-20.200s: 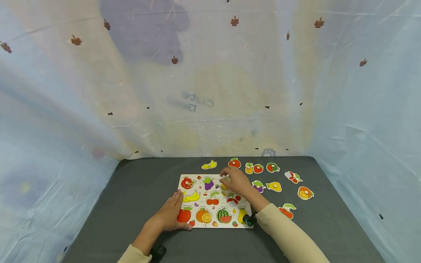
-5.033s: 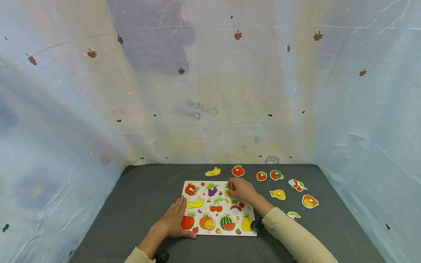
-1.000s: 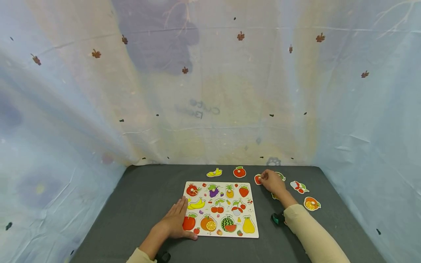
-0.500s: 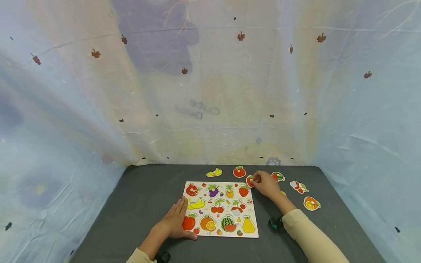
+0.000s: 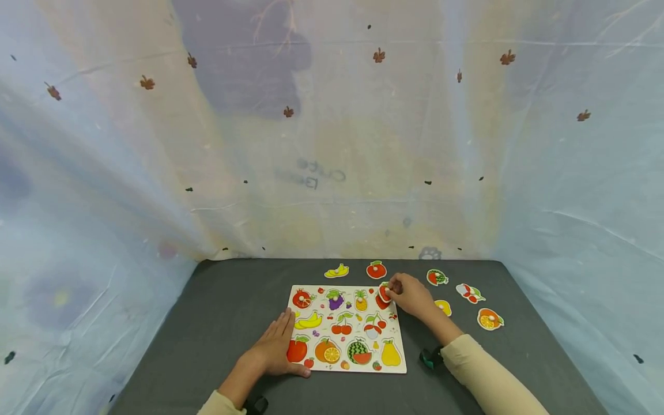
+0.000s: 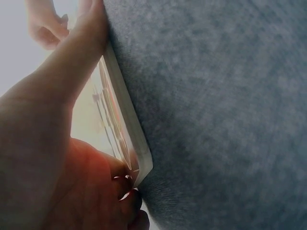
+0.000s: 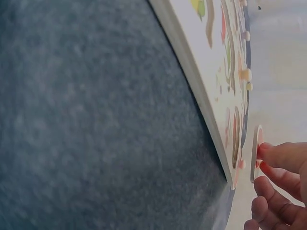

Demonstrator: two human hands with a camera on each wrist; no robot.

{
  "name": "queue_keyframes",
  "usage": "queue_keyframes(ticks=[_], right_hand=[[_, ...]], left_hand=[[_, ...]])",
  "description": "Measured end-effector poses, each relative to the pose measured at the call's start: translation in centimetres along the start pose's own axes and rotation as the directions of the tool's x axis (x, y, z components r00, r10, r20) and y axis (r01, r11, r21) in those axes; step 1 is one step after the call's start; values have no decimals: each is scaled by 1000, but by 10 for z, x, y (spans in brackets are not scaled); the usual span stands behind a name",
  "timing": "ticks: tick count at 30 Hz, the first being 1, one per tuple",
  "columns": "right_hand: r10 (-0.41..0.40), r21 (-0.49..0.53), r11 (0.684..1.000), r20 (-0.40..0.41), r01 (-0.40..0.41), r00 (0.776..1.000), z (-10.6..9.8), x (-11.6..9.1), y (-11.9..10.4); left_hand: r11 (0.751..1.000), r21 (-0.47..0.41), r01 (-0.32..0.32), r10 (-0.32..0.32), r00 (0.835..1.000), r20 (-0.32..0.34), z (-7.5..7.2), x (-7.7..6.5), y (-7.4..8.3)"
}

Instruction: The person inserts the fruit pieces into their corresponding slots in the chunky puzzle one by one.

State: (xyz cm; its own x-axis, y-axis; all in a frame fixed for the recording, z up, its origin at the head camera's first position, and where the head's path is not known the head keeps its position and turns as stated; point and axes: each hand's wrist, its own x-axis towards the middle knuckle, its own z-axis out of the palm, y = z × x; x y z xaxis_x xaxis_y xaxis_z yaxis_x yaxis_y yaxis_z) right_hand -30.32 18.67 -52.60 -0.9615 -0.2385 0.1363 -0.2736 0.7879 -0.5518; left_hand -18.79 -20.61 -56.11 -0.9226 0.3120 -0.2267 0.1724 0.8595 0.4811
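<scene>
A white fruit puzzle board [image 5: 332, 323] lies on the dark table. My left hand [image 5: 273, 346] rests along its left edge with the fingers straight and the thumb at the near corner. Between thumb and fingers my right hand [image 5: 412, 297] pinches a strawberry puzzle piece [image 5: 384, 292], held over the board's far right corner. Part of the board's printed strawberry shows beneath it. In the right wrist view the piece [image 7: 256, 153] is seen edge-on, apart from the board's surface. Pomegranate [image 5: 301, 298], grape [image 5: 334, 299] and pineapple [image 5: 361, 300] pieces with small knobs sit in the far row.
Loose pieces lie behind and right of the board: bananas [image 5: 336, 271], a red fruit [image 5: 376, 270], a watermelon [image 5: 437, 277], a red-and-white fruit [image 5: 470, 293], an orange [image 5: 490, 319] and a yellow piece [image 5: 443, 307] partly behind the right arm. Patterned curtains [image 5: 332, 144] enclose the table.
Since a second ago my right hand has lifted the strawberry piece off the table and carried it left over the board. Earlier it worked at the pineapple. The left hand stays put.
</scene>
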Motion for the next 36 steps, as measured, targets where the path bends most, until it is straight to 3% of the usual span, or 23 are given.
queue_keyframes(ticks=[8, 18, 24, 30, 36], right_hand=[[4, 11, 1000, 26, -4, 1000, 5, -5, -7], [-3, 1, 1000, 46, 3, 999, 8, -8, -11], [-1, -18, 1000, 58, 2, 998, 11, -7, -8], [4, -5, 1000, 70, -3, 998, 12, -5, -7], [7, 3, 1000, 76, -8, 997, 12, -6, -7]], left_hand=[[1000, 5, -13, 13, 1000, 3, -4, -4, 6], [1000, 16, -6, 6, 1000, 1, -2, -1, 2], [1000, 19, 17, -18, 1000, 17, -13, -9, 18], [997, 63, 49, -50, 998, 25, -16, -11, 23], [1000, 11, 18, -18, 1000, 22, -16, -12, 21]])
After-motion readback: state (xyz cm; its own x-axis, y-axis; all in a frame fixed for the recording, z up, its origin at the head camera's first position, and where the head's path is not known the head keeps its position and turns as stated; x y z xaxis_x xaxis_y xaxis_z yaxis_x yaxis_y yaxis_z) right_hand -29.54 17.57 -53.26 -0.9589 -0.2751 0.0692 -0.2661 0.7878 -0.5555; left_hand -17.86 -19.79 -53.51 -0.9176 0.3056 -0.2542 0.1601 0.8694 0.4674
